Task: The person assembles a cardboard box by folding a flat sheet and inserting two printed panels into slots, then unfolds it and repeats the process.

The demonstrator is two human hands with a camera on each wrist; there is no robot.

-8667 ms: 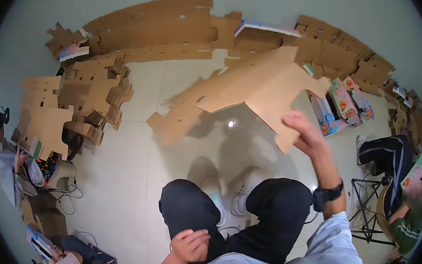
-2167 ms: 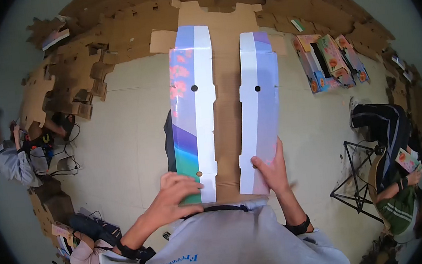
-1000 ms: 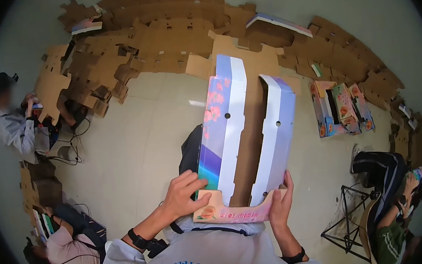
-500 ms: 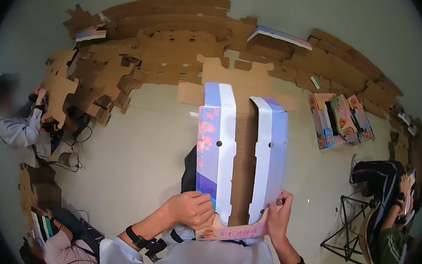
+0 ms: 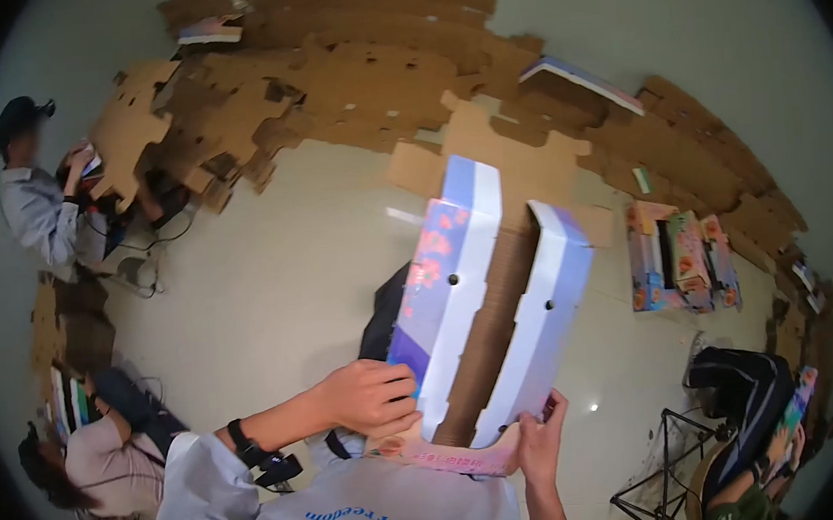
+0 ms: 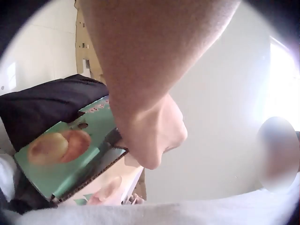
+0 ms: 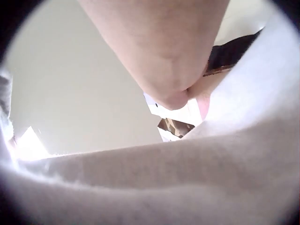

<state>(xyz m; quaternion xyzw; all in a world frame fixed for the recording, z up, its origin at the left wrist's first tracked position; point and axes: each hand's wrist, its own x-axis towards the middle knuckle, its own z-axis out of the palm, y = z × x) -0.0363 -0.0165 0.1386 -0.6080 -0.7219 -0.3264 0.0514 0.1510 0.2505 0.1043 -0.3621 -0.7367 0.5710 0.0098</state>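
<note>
A long printed cardboard box (image 5: 485, 304), half folded, lies on my lap with both side walls raised and its brown inside showing between them. My left hand (image 5: 374, 394) grips the near end of the left wall, which bears pink flowers. At the near end of the white right wall (image 5: 549, 298) my right hand (image 5: 540, 427) holds on. The pink end flap (image 5: 443, 453) with orange fruit print is folded up between my hands. The left wrist view shows a green flap with a peach picture (image 6: 63, 152) under my left hand (image 6: 150, 136).
Flat brown cardboard blanks (image 5: 341, 78) are piled along the far wall. Finished printed boxes (image 5: 679, 262) stand on the floor to the right. One person (image 5: 45, 203) sits at far left, another (image 5: 107, 455) at near left, a third (image 5: 748, 429) by a black stand at right.
Since 2.2 s ago the side walls have gone from lying flat to standing up, and the pink end flap has been folded up. Both hands have slid to the box's near end.
</note>
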